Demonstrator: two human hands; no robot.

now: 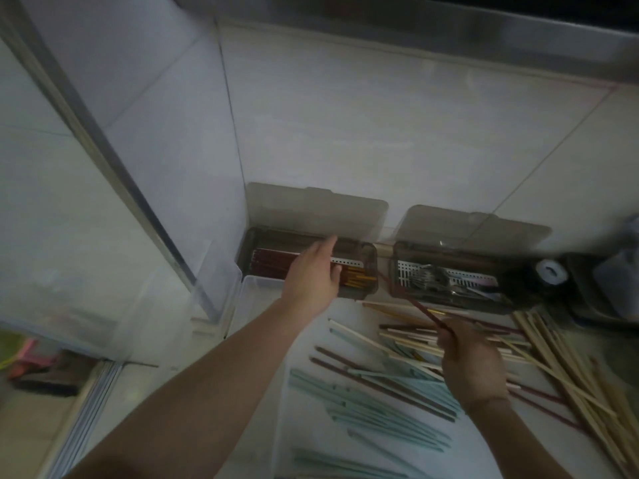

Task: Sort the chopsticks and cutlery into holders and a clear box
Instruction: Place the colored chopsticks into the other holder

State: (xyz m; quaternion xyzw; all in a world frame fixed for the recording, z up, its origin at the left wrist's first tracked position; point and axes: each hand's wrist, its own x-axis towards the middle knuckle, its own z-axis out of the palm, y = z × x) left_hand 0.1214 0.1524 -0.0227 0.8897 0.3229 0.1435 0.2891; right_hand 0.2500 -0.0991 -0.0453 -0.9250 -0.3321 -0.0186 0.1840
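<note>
Head view: sorting partly done, many chopsticks [432, 368] loose at 5 o'clock.
Left hand [316, 271], fingers straight, over left holder [363, 267]; right hand [472, 364] pinches a dark red chopstick [418, 305].

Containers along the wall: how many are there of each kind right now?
Smoked-grey lidded holders, lids up: 2, the left holder with dark red chopsticks and the right holder with metal cutlery.
Clear boxes: 1, the clear box in front of the left holder, under the left hand.
Total: 3

White tiled wall [345, 133], blurred colourful clutter [31, 357] lower left
</note>
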